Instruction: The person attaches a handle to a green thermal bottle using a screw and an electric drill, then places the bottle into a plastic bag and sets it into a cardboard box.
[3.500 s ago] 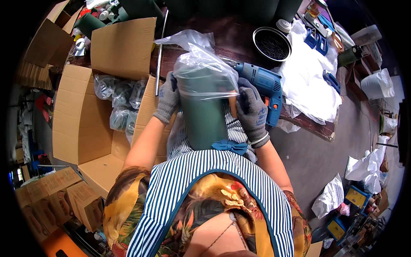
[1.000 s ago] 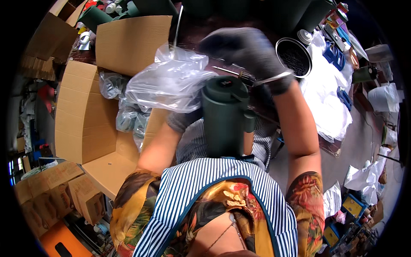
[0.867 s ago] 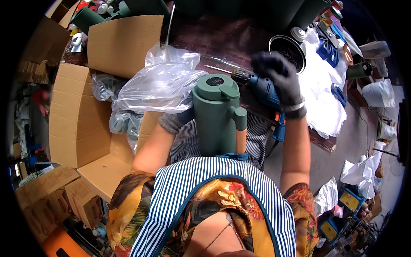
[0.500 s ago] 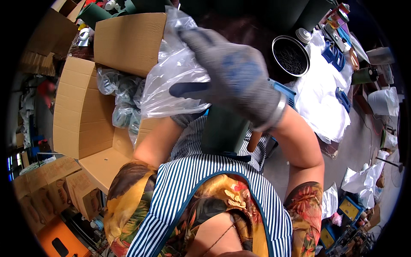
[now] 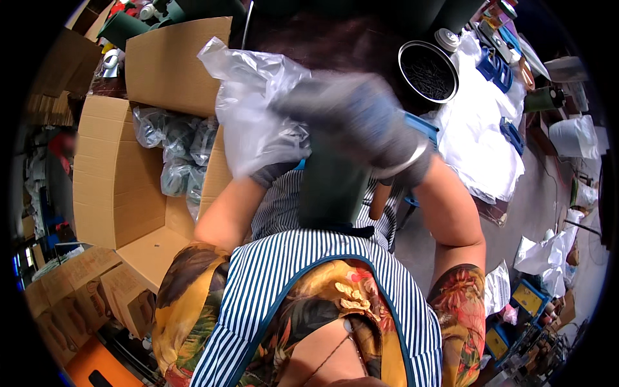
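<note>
My right hand (image 5: 364,122), in a grey and blue work glove, reaches over a clear plastic bag (image 5: 248,103). Motion smears its fingers at the bag's right side, and whether they pinch it cannot be made out. The bag stands puffed up and crumpled. Below it, my left hand (image 5: 274,173) shows only a dark glove back and wrist; bag and shadow hide its fingers. A dark green, smooth, tapering piece (image 5: 332,197) stands upright against my striped apron (image 5: 277,264), under my right hand. Beside it a brown handle-like piece (image 5: 380,201) shows under my right wrist.
Left of me an open cardboard box (image 5: 97,174) holds several plastic-wrapped items (image 5: 177,142). A round tub of dark screws (image 5: 428,72) sits at the far right, next to white sheeting (image 5: 480,142) with blue parts on it. Stacked cartons (image 5: 77,284) are at lower left.
My right hand has swung slightly down and its fingers, spread before, are now blurred. The bag has been pulled out from beneath it, fuller and more upright. The view has shifted slightly.
</note>
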Action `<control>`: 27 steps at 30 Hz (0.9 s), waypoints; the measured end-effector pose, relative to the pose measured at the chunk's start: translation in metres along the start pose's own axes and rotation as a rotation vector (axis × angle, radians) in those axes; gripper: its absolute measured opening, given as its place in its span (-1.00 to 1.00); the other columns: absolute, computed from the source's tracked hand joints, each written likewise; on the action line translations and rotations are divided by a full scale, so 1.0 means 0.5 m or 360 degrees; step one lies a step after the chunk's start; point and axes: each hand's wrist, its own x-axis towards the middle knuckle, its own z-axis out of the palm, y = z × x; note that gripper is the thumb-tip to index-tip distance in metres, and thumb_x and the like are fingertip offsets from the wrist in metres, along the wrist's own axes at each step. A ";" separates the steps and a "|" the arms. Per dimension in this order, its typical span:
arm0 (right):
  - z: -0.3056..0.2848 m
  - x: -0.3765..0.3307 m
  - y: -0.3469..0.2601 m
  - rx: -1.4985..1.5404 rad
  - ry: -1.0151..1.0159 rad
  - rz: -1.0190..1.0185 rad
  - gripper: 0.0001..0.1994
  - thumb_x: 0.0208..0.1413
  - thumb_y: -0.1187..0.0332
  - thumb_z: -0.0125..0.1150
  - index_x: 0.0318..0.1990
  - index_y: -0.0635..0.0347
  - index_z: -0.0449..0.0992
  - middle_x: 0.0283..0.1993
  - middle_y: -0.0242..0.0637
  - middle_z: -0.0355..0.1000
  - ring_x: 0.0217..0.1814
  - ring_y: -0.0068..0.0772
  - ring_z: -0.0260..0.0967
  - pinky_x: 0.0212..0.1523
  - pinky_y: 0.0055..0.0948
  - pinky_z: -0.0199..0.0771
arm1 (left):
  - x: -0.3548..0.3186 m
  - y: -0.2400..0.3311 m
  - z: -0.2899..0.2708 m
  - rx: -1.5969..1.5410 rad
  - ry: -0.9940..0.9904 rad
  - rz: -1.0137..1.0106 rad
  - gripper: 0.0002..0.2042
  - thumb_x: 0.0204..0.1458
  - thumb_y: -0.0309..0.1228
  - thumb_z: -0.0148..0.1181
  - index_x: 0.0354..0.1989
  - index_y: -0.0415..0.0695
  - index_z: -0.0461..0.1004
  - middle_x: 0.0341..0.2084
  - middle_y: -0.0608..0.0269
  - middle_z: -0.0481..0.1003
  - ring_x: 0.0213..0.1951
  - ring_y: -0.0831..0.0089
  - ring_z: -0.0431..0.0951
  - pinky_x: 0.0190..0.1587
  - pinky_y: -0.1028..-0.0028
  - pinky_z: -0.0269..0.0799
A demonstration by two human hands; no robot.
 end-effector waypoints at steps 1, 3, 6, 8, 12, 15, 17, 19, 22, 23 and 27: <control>-0.035 -0.012 0.030 0.0277 0.0199 0.0167 -0.58 0.01 0.59 0.17 0.08 0.09 0.57 -0.13 -0.23 0.56 -0.15 -0.31 0.56 -0.15 -0.43 0.58 | 0.001 0.002 0.001 0.0030 -0.0038 0.0055 -0.66 0.17 -0.46 0.13 0.14 -0.17 0.46 0.10 0.04 0.49 0.14 0.15 0.49 0.20 0.23 0.41; -0.076 -0.102 0.084 0.0732 0.0590 0.0542 -0.69 0.05 0.68 0.17 -0.04 0.23 0.58 -0.06 -0.20 0.54 -0.01 -0.31 0.56 0.02 -0.40 0.57 | 0.004 0.005 0.004 0.0059 -0.0105 0.0150 -0.67 0.16 -0.48 0.14 0.12 -0.17 0.48 0.08 0.04 0.50 0.13 0.14 0.50 0.18 0.22 0.42; 0.006 -0.306 0.100 0.0867 0.0610 0.0960 -0.58 -0.07 0.66 0.18 0.02 0.26 0.51 -0.02 -0.21 0.53 0.09 -0.28 0.51 0.16 -0.34 0.47 | -0.002 0.004 0.017 -0.0421 -0.0168 -0.0066 -0.68 0.14 -0.48 0.15 0.09 -0.17 0.50 0.03 0.03 0.53 0.10 0.13 0.52 0.15 0.22 0.45; 0.059 -0.384 0.023 0.0770 0.0483 0.1189 -0.57 -0.13 0.66 0.18 0.00 0.27 0.49 0.01 -0.11 0.50 0.12 -0.22 0.49 0.17 -0.33 0.45 | -0.007 -0.002 0.026 -0.0556 -0.0142 -0.0192 -0.69 0.15 -0.46 0.16 0.08 -0.17 0.50 0.00 0.04 0.54 0.07 0.14 0.53 0.13 0.25 0.47; 0.083 -0.384 -0.134 0.0698 0.0776 0.1001 -0.61 -0.13 0.68 0.22 -0.06 0.28 0.50 0.03 0.01 0.46 0.07 -0.03 0.48 0.07 -0.25 0.50 | -0.012 0.016 0.020 0.0016 -0.0282 -0.0220 -0.66 0.23 -0.35 0.14 0.13 -0.21 0.42 0.01 0.15 0.52 0.00 0.28 0.53 0.13 0.34 0.47; 0.057 -0.366 -0.169 0.0096 0.0621 0.0776 -0.65 -0.13 0.54 0.31 -0.10 0.16 0.55 -0.07 -0.12 0.52 -0.12 -0.10 0.51 -0.16 -0.23 0.52 | -0.027 -0.004 0.044 -0.0290 -0.0248 -0.0772 -0.70 0.20 -0.28 0.14 0.02 -0.17 0.51 -0.04 0.04 0.55 -0.02 0.23 0.55 0.05 0.34 0.49; 0.049 -0.364 -0.188 -0.0234 0.0277 0.0635 -0.68 -0.09 0.46 0.28 -0.10 0.02 0.58 -0.07 -0.18 0.52 -0.11 -0.15 0.51 -0.19 -0.25 0.50 | -0.035 0.004 0.040 0.0096 -0.0457 -0.0714 -0.72 0.19 -0.26 0.13 -0.03 -0.15 0.53 -0.08 -0.01 0.55 -0.05 0.23 0.56 -0.01 0.35 0.50; 0.073 -0.391 -0.189 -0.0237 0.0016 0.0773 -0.75 -0.04 0.34 0.21 -0.14 -0.11 0.59 0.00 -0.25 0.51 0.00 -0.18 0.49 -0.12 -0.18 0.48 | -0.080 0.045 0.026 0.0549 -0.0904 -0.0766 -0.71 0.16 -0.27 0.15 -0.03 -0.15 0.53 -0.09 -0.03 0.54 -0.05 0.23 0.56 -0.02 0.35 0.50; 0.218 -0.540 -0.199 -0.0212 -0.0332 0.0658 -0.84 0.02 0.26 0.17 -0.22 -0.14 0.57 0.08 -0.25 0.45 0.22 -0.15 0.36 0.16 -0.02 0.40 | -0.215 0.042 0.064 0.1179 -0.0723 -0.0223 -0.68 0.09 -0.27 0.21 -0.02 -0.13 0.52 -0.10 -0.01 0.57 -0.08 0.17 0.60 -0.01 0.30 0.50; 0.215 -0.540 -0.213 -0.0134 -0.0255 0.0762 -0.84 0.02 0.25 0.17 -0.22 -0.15 0.57 0.09 -0.25 0.45 0.25 -0.13 0.34 0.22 0.00 0.36 | -0.234 0.076 0.051 0.1228 -0.0669 -0.0190 -0.67 0.07 -0.28 0.23 -0.01 -0.12 0.53 -0.10 -0.01 0.57 -0.10 0.16 0.61 -0.01 0.29 0.50; 0.215 -0.540 -0.247 -0.0195 -0.0239 0.0661 -0.83 0.04 0.23 0.15 -0.21 -0.15 0.59 0.15 -0.24 0.44 0.30 -0.10 0.31 0.31 0.08 0.28 | -0.209 0.097 -0.064 0.0487 -0.0607 -0.0218 -0.63 0.05 -0.32 0.29 0.04 -0.14 0.51 -0.09 0.00 0.58 -0.10 0.10 0.62 0.05 0.24 0.50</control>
